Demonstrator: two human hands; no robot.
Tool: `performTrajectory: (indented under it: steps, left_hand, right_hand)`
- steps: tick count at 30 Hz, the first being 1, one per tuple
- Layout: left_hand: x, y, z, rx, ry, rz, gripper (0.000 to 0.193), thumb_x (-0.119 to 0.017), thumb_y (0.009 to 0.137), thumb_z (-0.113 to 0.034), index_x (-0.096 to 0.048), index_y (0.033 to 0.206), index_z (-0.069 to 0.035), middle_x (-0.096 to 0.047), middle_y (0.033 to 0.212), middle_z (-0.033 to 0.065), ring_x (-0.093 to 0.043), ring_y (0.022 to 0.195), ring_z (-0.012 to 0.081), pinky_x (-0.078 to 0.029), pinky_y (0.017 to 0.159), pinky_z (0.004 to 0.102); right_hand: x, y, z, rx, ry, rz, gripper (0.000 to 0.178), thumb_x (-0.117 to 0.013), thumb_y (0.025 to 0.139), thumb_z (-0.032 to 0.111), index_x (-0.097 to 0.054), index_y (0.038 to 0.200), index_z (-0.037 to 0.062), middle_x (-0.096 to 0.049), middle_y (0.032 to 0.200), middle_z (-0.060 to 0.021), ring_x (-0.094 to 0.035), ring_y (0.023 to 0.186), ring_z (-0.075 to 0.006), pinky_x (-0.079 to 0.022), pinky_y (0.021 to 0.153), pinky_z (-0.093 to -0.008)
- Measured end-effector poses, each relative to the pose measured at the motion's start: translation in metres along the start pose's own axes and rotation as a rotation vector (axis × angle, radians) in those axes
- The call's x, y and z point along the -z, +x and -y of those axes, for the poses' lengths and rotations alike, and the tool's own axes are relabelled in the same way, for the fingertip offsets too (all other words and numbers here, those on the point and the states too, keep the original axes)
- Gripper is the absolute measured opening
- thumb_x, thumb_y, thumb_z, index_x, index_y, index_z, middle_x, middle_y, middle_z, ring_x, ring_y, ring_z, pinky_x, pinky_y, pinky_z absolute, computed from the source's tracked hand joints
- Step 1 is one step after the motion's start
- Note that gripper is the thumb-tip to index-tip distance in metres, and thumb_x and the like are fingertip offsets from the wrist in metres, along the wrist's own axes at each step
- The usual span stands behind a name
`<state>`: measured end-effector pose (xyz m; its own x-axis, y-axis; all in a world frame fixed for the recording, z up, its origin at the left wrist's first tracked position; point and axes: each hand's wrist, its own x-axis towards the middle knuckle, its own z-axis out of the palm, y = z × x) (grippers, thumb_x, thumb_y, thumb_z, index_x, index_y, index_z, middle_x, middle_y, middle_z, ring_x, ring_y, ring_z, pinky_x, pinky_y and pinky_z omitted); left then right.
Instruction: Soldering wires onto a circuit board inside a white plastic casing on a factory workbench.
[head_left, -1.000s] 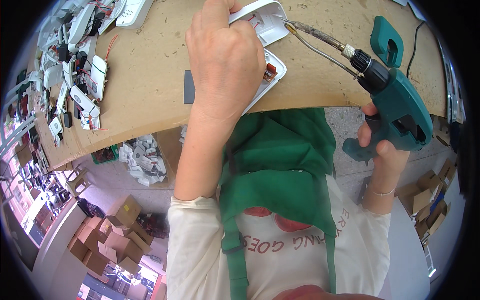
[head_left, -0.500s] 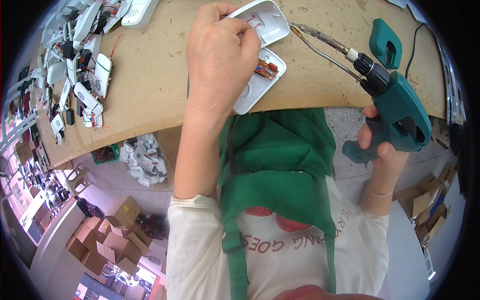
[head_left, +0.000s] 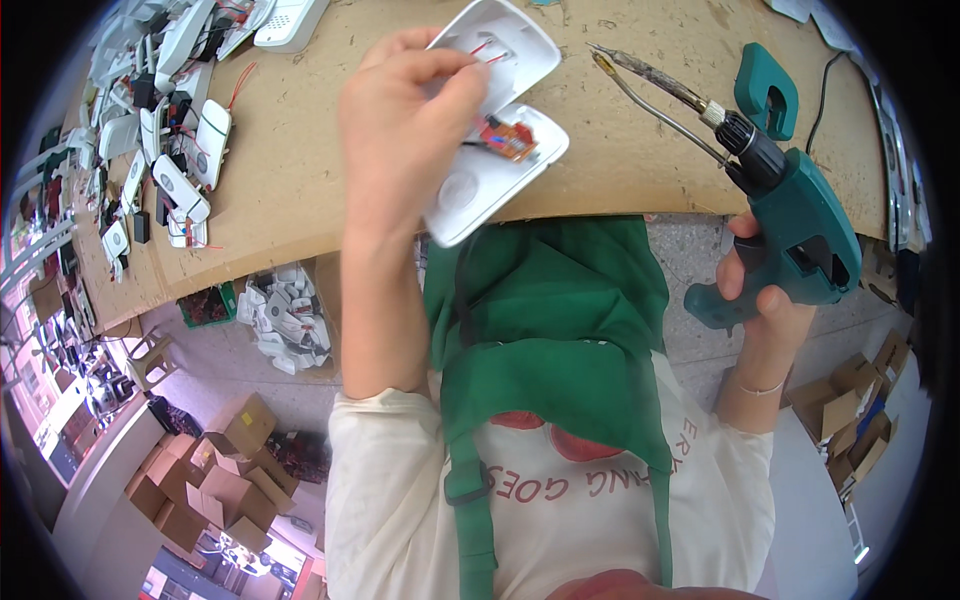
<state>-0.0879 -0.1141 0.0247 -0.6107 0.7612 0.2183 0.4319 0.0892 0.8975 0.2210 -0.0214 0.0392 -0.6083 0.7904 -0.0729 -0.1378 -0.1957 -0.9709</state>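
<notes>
My left hand (head_left: 405,125) is closed, thumb and fingertips pinched at the edge of a white plastic casing half (head_left: 522,45). A thin red wire shows inside that half, beside my fingertips; whether they also grip the wire is hidden. Just below lies the other white casing half (head_left: 480,195), with a small orange-brown circuit board (head_left: 515,140) in it. My right hand (head_left: 755,275) is wrapped round a teal soldering gun (head_left: 815,225), forefinger at its black trigger. The gun's dark tip and thin curved metal tube point up and left toward the casing, apart from it.
A teal slotted plastic piece (head_left: 768,90) lies on the brown worktable (head_left: 640,180) beyond the gun, near a black cable (head_left: 826,95). Piled white casings (head_left: 180,190) with wires cover the left side. Below stand a bin of white parts (head_left: 285,320) and cardboard boxes (head_left: 235,480).
My left hand has shifted left and slightly down with the casing, whose lower half has turned, showing more of the board. The casing stands farther from the soldering tip. My right hand has barely moved.
</notes>
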Motion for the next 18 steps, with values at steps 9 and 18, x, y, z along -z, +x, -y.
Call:
performTrajectory:
  steps: [9,18]
  left_hand:
    - [0.164,-0.125,0.048,0.321,-0.342,0.232,0.019,-0.071,0.07,0.003,-0.072,0.089,0.006,-0.061,0.11,0.0159,-0.062,0.09,0.0222,-0.049,0.082,0.0319]
    - [0.167,-0.212,0.144,0.464,0.852,0.455,0.027,-0.071,0.076,-0.009,-0.07,0.101,0.002,-0.061,0.117,0.0184,-0.063,0.099,0.0324,-0.049,0.086,0.037]
  right_hand:
    - [0.005,0.011,-0.021,0.036,0.064,0.098,0.078,-0.083,0.073,0.026,-0.043,0.131,-0.0065,-0.059,0.117,-0.0201,-0.061,0.07,-0.0177,-0.05,0.058,-0.0281]
    - [-0.007,0.036,-0.034,0.083,0.122,0.157,0.074,-0.08,0.076,0.026,-0.042,0.131,-0.0061,-0.059,0.117,-0.02,-0.06,0.069,-0.0168,-0.05,0.058,-0.0287]
